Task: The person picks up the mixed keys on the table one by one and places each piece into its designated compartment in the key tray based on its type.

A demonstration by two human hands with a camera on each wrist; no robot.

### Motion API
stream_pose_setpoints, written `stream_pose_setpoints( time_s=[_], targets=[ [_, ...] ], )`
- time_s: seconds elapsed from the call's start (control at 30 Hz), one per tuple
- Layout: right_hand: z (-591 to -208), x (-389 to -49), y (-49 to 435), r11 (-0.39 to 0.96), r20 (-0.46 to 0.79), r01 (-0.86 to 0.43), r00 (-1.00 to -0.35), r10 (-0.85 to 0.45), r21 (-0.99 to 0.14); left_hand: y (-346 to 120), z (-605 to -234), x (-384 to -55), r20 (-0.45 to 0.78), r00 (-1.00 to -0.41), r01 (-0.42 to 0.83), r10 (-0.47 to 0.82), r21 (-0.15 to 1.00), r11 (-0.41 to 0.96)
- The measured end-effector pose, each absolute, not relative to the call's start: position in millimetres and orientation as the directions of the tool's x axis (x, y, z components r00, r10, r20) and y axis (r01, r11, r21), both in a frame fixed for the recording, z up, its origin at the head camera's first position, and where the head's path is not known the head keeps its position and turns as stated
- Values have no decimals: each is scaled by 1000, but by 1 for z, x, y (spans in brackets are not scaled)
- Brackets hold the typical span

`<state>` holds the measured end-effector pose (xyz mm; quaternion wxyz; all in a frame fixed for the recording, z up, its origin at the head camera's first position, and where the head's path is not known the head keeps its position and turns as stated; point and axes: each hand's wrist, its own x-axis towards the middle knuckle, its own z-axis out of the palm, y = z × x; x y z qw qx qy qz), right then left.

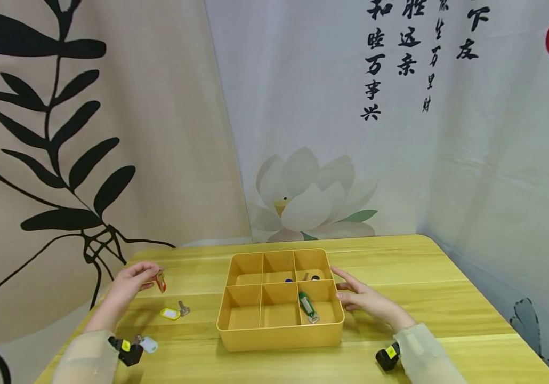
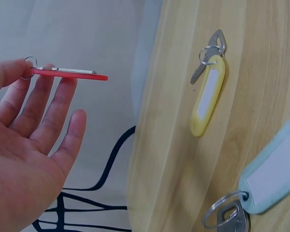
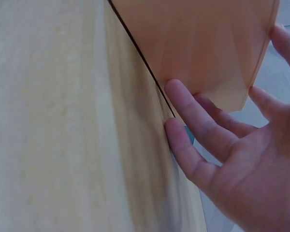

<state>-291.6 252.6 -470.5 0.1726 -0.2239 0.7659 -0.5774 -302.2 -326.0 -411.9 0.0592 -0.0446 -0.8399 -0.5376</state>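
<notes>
In the head view, the left hand [image 1: 130, 281] holds a red key tag [image 1: 161, 282] raised at the left side of the counter [image 1: 471, 309], near a yellow key tag [image 1: 170, 313], while the right hand [image 1: 368, 300] touches the right side of a divided box [image 1: 279, 340] with a green key tag [image 1: 306, 305] in its front right compartment. In the left wrist view, the grip pinches one end of the red key tag, other fingers spread. In the right wrist view, the grip is loosely spread against the divided box's wall, clasping nothing.
</notes>
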Motion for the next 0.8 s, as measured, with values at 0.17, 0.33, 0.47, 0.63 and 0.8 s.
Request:
stream_pose_setpoints(
  time_s=[0.17, 0.33, 0.47, 0.63, 0.8],
  targets=[
    [-471, -292, 253, 237, -13, -137, -843, -539, -962, -324, -412, -305, 154, -988, 150, 20, 904, 400],
    [-472, -292, 252, 233, -14, -134, -840, -542, -963, -320, -412, -308, 146, -989, 148, 37, 907, 394],
    [-471, -293, 251, 232, -18, -128, -842, -540, -964, -315, -410, -308, 149, -988, 153, 42, 905, 398],
    [-471, -293, 251, 227, -15, -127, -844, -537, -965, -311, -408, -307, 156, -987, 160, 44, 904, 396],
    [-471, -293, 252, 228, -17, -125, -844, -537, -965, -309, -409, -308, 159, -986, 167, 52, 903, 397]
  ],
)
